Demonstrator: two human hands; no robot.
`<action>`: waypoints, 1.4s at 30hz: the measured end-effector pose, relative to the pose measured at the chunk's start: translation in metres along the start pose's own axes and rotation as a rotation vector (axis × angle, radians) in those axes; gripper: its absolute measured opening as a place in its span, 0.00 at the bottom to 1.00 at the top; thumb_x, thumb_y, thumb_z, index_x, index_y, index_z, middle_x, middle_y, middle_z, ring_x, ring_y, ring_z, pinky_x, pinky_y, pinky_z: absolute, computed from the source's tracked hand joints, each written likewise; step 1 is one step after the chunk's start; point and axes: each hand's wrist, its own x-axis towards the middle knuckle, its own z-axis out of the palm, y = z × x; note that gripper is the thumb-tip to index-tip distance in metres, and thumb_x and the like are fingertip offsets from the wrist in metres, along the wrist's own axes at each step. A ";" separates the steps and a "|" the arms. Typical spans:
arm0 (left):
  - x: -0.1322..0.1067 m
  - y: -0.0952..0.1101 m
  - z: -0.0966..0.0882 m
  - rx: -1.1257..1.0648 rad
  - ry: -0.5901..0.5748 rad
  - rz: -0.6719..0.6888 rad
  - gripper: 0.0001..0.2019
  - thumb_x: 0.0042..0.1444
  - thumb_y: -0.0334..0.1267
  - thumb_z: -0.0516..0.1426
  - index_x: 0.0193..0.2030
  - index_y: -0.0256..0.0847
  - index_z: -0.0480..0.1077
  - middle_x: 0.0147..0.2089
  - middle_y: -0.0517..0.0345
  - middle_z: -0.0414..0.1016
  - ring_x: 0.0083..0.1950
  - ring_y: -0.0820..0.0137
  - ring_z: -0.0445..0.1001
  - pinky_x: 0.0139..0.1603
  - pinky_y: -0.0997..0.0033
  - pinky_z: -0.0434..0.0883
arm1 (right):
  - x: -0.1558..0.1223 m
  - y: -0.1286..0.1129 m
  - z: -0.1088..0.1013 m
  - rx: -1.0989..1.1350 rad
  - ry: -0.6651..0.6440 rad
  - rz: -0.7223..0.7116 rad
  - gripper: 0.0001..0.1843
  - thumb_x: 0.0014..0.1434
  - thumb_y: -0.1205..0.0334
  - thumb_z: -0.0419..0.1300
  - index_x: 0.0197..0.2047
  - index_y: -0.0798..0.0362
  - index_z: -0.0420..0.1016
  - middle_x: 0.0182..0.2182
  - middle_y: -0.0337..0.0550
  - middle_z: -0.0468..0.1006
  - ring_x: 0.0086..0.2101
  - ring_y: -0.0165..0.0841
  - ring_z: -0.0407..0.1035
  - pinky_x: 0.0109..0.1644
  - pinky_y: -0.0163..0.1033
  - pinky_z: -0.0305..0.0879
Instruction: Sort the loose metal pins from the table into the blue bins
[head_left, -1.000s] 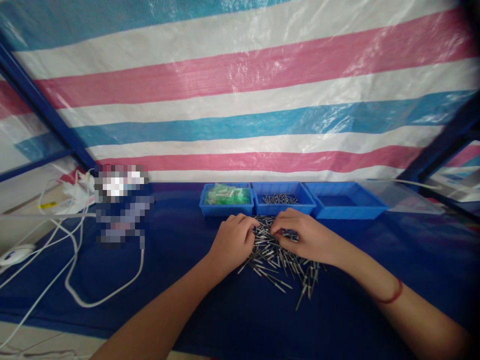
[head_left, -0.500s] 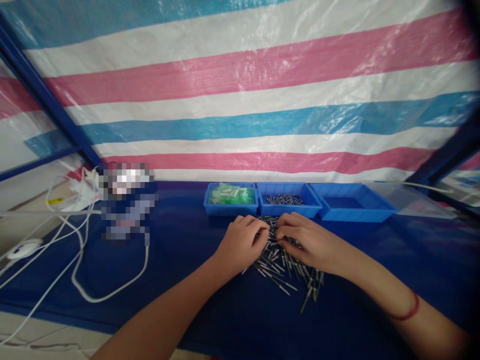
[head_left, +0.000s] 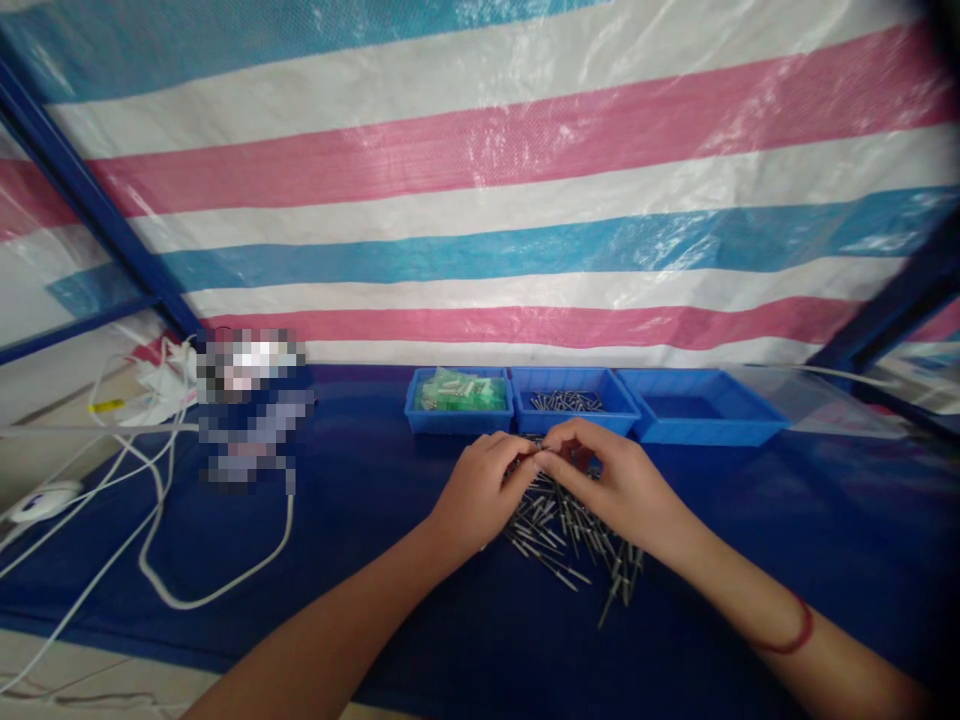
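A heap of thin metal pins (head_left: 571, 540) lies on the blue cloth-covered table (head_left: 420, 620). My left hand (head_left: 480, 493) and my right hand (head_left: 606, 487) hover over the heap's far edge, fingertips meeting in a pinch around something small, probably a pin, though I cannot make it out. Just behind my hands stand three blue trays: the left tray (head_left: 459, 419) holds green plastic pieces (head_left: 459, 391), the middle tray (head_left: 577, 421) holds several metal pins, and the right tray (head_left: 750, 428) looks bare inside.
White cables (head_left: 161, 540) loop across the table's left side beside a blurred-out object (head_left: 251, 405). A striped pink, white and blue tarp (head_left: 480, 200) hangs as a back wall behind blue frame bars (head_left: 90, 210).
Both hands have lifted slightly off the heap and drawn together, so their fingertips now meet in a pinch above the pins. The view has shifted a little.
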 end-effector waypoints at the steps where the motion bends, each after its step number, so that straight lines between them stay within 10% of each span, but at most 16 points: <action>1: 0.000 0.001 0.000 -0.016 0.006 -0.004 0.10 0.63 0.41 0.50 0.38 0.40 0.69 0.36 0.57 0.72 0.38 0.69 0.69 0.40 0.71 0.64 | 0.000 0.000 0.001 0.029 0.005 0.023 0.09 0.59 0.55 0.57 0.36 0.52 0.70 0.30 0.40 0.73 0.31 0.32 0.67 0.34 0.37 0.64; 18: 0.000 0.001 0.000 -0.230 0.116 -0.159 0.09 0.60 0.41 0.52 0.36 0.39 0.68 0.33 0.60 0.72 0.36 0.72 0.70 0.39 0.73 0.66 | 0.004 0.004 0.002 0.057 0.030 -0.059 0.11 0.61 0.56 0.54 0.38 0.51 0.76 0.35 0.45 0.77 0.36 0.36 0.70 0.41 0.44 0.67; 30: 0.000 0.002 0.000 -0.136 0.067 -0.102 0.08 0.61 0.37 0.51 0.42 0.40 0.69 0.38 0.57 0.74 0.39 0.70 0.71 0.44 0.71 0.66 | 0.025 0.039 -0.026 -0.697 0.385 0.035 0.16 0.62 0.53 0.51 0.35 0.52 0.77 0.33 0.48 0.78 0.38 0.44 0.65 0.39 0.47 0.56; 42: 0.003 0.003 -0.025 0.223 -0.306 0.164 0.08 0.52 0.29 0.54 0.37 0.41 0.71 0.38 0.58 0.74 0.40 0.67 0.71 0.41 0.70 0.64 | 0.011 0.020 -0.041 -0.297 -0.316 -0.115 0.12 0.57 0.63 0.52 0.25 0.52 0.71 0.21 0.35 0.69 0.22 0.27 0.61 0.27 0.35 0.56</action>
